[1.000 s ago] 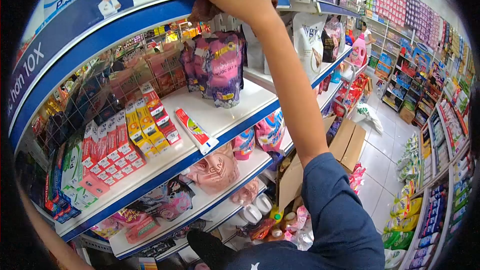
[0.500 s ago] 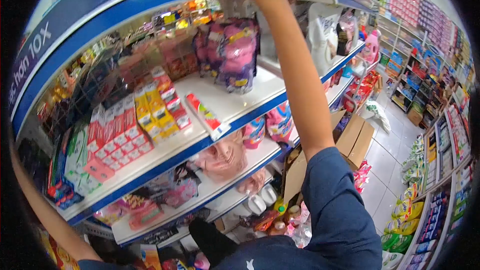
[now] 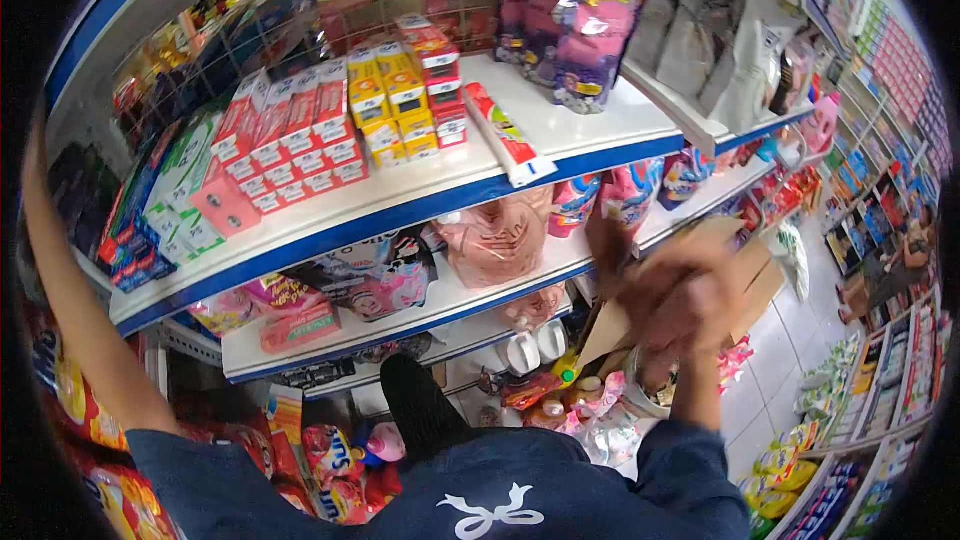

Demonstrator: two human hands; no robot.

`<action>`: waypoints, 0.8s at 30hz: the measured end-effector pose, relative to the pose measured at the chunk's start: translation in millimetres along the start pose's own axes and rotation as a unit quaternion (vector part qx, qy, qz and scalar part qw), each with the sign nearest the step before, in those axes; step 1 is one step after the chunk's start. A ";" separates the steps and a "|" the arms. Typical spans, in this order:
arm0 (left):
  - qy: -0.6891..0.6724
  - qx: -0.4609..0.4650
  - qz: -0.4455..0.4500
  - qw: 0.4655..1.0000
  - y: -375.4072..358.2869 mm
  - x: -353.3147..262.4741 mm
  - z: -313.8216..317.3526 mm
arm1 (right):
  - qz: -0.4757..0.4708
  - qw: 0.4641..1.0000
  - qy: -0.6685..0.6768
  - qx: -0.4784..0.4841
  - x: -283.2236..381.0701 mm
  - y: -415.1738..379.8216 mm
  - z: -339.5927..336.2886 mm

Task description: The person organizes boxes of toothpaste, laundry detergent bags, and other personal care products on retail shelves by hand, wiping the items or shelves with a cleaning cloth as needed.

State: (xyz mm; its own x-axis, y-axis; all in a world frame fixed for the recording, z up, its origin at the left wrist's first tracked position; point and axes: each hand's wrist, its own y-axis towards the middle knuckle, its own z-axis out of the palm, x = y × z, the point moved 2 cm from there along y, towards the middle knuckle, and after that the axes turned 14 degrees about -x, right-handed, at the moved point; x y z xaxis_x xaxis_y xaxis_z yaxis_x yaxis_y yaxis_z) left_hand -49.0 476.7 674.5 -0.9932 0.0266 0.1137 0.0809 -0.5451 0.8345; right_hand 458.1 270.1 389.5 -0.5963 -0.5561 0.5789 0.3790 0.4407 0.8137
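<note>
My right hand (image 3: 705,295), smeared by motion, is closed on a brown cloth (image 3: 645,285) in front of the shelf's right end. On the upper shelf (image 3: 400,200) stand stacked red-and-white toothpaste boxes (image 3: 290,140), with yellow boxes (image 3: 390,100) beside them. A single toothpaste tube pack (image 3: 507,135) lies at an angle near the front edge. Purple-pink pouches (image 3: 580,25) stand behind it to the right. My left forearm (image 3: 85,340) reaches up along the left edge; the hand itself is out of the picture.
Below hang a lower shelf with a pink wrapped bundle (image 3: 495,240) and detergent pouches (image 3: 630,190). An opened cardboard box (image 3: 755,285) stands on the right by the tiled aisle (image 3: 765,370). Bags of goods (image 3: 330,460) crowd the floor near my legs. Another person (image 3: 890,270) is far right.
My right hand has come down from the top shelf edge with the brown cloth, to beside the lower shelves. The view has tilted and shifted, and my left forearm shows higher.
</note>
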 end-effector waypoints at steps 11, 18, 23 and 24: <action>-0.408 0.306 -0.111 0.853 -108.8 -235.5 -141.5 | 0.742 0.670 0.028 0.022 -124.6 -354.0 -25.1; -0.305 0.460 -0.042 0.833 -148.3 -271.5 -99.8 | 0.482 0.737 0.072 0.469 -62.8 -267.6 -18.9; -0.321 0.439 -0.027 0.838 -168.1 -260.1 -97.1 | 0.462 0.757 -0.013 0.462 -91.7 -294.8 -14.2; -0.324 0.434 -0.029 0.840 -173.3 -255.3 -95.9 | 0.446 0.768 -0.022 0.458 -92.7 -295.8 -10.9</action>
State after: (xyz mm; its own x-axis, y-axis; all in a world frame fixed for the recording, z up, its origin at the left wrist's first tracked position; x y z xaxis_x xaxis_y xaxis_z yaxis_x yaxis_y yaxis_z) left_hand 182.5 484.0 449.2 -0.7657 0.6364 0.0931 0.3437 0.2826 0.8955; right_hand 409.0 183.6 95.7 -0.4198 0.2720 0.8659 0.0059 0.9548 -0.2970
